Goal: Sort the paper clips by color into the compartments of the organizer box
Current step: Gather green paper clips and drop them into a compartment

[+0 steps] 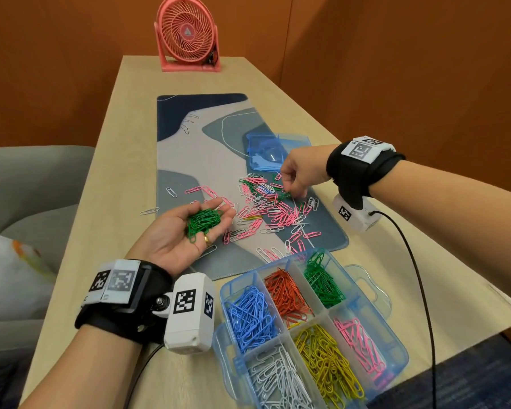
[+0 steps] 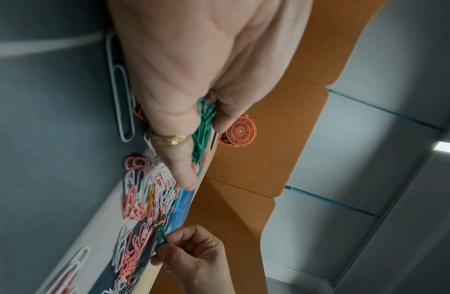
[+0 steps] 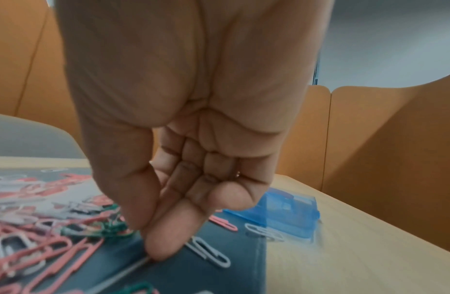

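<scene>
Head view: organizer box [image 1: 394, 343], near right, six compartments part-filled: blue, red, green, white, yellow, pink. Loose heap [image 1: 266, 208] on mat [image 1: 189, 143], mostly pink and white, remains. Left hand [image 1: 186, 231] cups green clips [image 1: 204, 221]; right hand [image 1: 300, 172] pinches another green clip [image 2: 161, 236].

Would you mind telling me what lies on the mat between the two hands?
In the head view, loose pink and white clips lie scattered on the mat between the left hand and right hand.
</scene>
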`<action>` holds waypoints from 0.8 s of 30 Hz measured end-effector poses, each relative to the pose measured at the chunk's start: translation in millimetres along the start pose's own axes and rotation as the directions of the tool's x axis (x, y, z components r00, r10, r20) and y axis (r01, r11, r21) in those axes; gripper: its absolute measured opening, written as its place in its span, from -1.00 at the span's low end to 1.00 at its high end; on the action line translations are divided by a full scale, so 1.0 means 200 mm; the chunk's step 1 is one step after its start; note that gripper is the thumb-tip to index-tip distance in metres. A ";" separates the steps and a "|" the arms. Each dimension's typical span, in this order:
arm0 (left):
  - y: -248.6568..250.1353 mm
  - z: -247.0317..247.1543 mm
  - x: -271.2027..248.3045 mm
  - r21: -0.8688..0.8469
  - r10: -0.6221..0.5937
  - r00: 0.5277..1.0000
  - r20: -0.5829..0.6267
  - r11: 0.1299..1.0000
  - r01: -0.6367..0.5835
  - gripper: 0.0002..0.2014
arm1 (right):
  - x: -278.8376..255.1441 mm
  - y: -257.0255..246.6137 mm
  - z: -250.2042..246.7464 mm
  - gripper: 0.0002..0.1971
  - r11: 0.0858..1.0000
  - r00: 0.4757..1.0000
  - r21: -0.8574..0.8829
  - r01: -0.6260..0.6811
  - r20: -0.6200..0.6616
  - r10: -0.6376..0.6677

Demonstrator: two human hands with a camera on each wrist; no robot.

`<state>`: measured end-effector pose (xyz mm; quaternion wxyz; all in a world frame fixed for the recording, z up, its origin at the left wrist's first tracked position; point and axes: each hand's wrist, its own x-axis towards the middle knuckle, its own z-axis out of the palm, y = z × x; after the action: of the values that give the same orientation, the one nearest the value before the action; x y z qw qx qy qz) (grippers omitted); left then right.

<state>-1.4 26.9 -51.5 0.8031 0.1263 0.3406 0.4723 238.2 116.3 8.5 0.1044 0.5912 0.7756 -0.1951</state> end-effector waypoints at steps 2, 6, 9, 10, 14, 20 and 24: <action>0.00 0.00 0.00 -0.001 0.001 1.000 0.001 1.000 -0.001 -0.67 | 0.00 -0.02 -0.01 -0.93 1.000 1.000 -0.019 0.011 -0.021 -0.012; 0.00 0.00 0.00 0.020 -0.006 1.000 -0.002 1.000 0.006 -0.67 | -0.02 -0.08 -0.06 -0.94 0.998 0.996 -0.037 0.052 -0.070 -0.054; -0.01 0.01 0.01 0.019 -0.018 1.000 0.000 1.000 0.018 -0.66 | -0.05 -0.17 -0.10 -0.89 0.990 0.986 -0.014 0.138 -0.090 -0.138; -0.01 0.01 0.01 0.017 -0.023 1.000 0.000 1.000 0.023 -0.66 | -0.05 -0.22 -0.10 -0.88 0.985 0.981 0.003 0.174 -0.091 -0.173; -0.01 0.01 0.01 -0.004 -0.043 0.999 0.009 0.999 0.043 -0.66 | -0.06 -0.40 -0.08 -0.96 0.949 0.949 0.050 0.312 -0.066 -0.308; 0.00 0.00 0.01 -0.063 -0.062 0.998 0.019 0.996 0.063 -0.60 | -0.04 -0.55 -0.03 -0.84 0.916 0.916 0.016 0.400 -0.025 -0.400; 0.00 0.00 0.01 -0.071 -0.051 0.998 0.028 0.996 0.053 -0.61 | -0.05 -0.48 -0.07 -0.86 0.939 0.938 0.032 0.343 -0.073 -0.340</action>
<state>-1.2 28.9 -51.7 0.8236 0.0945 0.3159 0.4614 150.4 91.6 42.7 0.0300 0.4560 0.8650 -0.2073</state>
